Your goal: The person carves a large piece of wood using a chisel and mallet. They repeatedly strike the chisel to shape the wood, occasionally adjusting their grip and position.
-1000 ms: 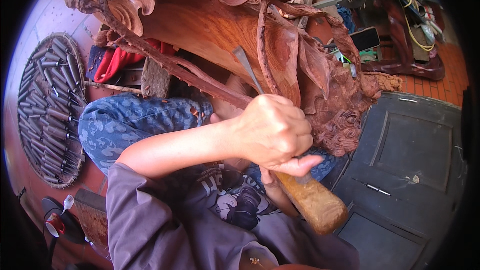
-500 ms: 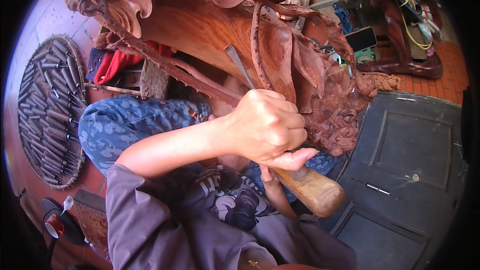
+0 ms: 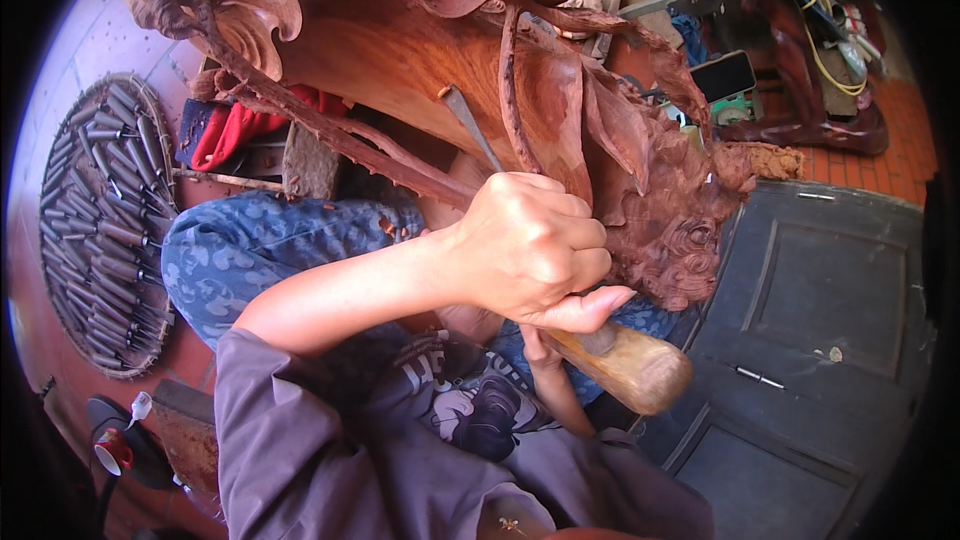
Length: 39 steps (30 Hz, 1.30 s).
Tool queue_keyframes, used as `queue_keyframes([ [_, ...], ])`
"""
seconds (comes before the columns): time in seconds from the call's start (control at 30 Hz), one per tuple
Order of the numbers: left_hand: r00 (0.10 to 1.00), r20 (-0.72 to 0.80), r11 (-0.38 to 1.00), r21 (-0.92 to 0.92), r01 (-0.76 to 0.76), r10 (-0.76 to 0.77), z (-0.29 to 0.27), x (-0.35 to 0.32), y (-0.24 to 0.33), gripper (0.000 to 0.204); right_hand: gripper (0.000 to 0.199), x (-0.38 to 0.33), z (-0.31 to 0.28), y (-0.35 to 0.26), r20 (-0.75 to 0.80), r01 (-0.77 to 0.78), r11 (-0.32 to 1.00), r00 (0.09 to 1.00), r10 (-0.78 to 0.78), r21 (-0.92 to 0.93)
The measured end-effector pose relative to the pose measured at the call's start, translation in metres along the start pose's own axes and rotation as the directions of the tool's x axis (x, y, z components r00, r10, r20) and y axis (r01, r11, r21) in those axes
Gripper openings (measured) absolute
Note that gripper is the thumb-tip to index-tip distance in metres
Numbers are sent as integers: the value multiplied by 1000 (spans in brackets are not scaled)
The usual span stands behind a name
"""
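Since a second ago, the chisel (image 3: pixel 464 120) has gone a bit left, and the fat end of what looks like a wooden mallet (image 3: pixel 645 378) has come up. The left hand (image 3: pixel 545 250) is curled tight around the chisel, which slants across the carved wood (image 3: pixel 430 50); I can't tell if its tip touches. The right hand (image 3: pixel 545 352) is partly hidden by the mallet's thin end, so I can't tell its grip. If the chisel slips, it could nick the thin carved stem (image 3: pixel 510 85). Big white letters on the shirt (image 3: pixel 600 470) are partly lost in folds.

Tiled floor (image 3: pixel 197 365) | left side: round basket (image 3: pixel 120 373) | inside: dark-handled tools (image 3: pixel 118 225)
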<state>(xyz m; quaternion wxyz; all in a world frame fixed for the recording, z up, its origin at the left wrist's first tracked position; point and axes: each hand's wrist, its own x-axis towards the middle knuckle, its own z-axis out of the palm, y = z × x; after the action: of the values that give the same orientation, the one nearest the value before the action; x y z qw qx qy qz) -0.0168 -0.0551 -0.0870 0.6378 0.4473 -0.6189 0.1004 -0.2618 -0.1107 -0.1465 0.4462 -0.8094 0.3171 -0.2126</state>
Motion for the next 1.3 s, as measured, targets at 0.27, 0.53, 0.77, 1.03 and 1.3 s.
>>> queue_keyframes([
  [0.27, 1000, -9, 999, 39, -11, 12, -2, 3, -1, 35, 60, -3, 1, 2, 2, -13, 1000, 1000, 13, 23],
  [0.53, 1000, -3, 1000, 8, -1, 1, -7, 3, -2, 34, 58, -3, 2, 1, 13, -20, 999, 1000, 19, 29],
  [0.77, 1000, -10, 999, 32, -13, 13, -12, 5, -2, 33, 56, 11, 10, 12, 8, -5, 998, 1000, 5, 60],
  [1.03, 1000, 15, 999, 40, 5, -5, -17, 9, -1, 36, 54, -1, 2, 8, 17, -32, 997, 999, 31, 74],
  [1.3, 1000, 6, 999, 44, 6, -6, -19, 8, -3, 37, 52, 7, 8, 14, 16, -35, 995, 999, 34, 95],
])
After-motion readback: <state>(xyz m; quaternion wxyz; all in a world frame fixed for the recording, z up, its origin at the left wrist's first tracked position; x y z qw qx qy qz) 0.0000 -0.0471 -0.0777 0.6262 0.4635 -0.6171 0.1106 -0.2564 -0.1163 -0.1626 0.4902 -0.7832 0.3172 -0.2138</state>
